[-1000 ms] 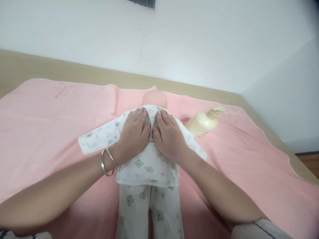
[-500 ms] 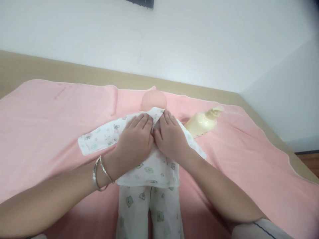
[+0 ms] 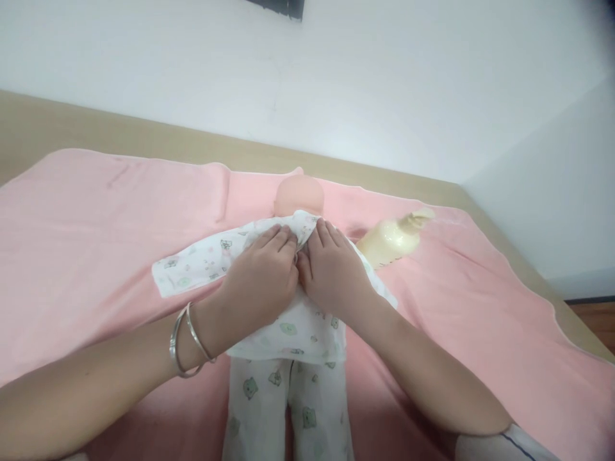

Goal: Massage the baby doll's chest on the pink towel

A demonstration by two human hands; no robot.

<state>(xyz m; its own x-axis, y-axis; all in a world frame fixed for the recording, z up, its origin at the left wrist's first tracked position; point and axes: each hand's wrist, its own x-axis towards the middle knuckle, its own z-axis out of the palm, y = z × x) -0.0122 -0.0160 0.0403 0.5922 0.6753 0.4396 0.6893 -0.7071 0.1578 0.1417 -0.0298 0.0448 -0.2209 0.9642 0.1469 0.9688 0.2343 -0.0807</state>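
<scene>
A baby doll lies on the pink blanket, its smooth head (image 3: 300, 194) pointing away from me. It wears a white printed shirt (image 3: 288, 333) and matching pants (image 3: 314, 410); no hands show at its sleeve ends. My left hand (image 3: 264, 269) rests on the left of the shirt's upper part, fingers stretched out side by side. Just across from it, my right hand (image 3: 334, 269) lies flat on the other side, fingertips near the collar. Between the thumbs the cloth is folded up a little, and what lies under my palms is hidden. Two silver bangles (image 3: 180, 342) circle my left wrist.
A cream pump bottle (image 3: 391, 240) lies tilted on the blanket (image 3: 480, 307), right beside the doll's sleeve. The blanket covers a tan surface (image 3: 202, 142) whose far edge meets a white wall (image 3: 384, 83).
My hands stay on the upper shirt and have shifted only slightly. My left wrist has moved a little to the left. The doll and bottle keep their places.
</scene>
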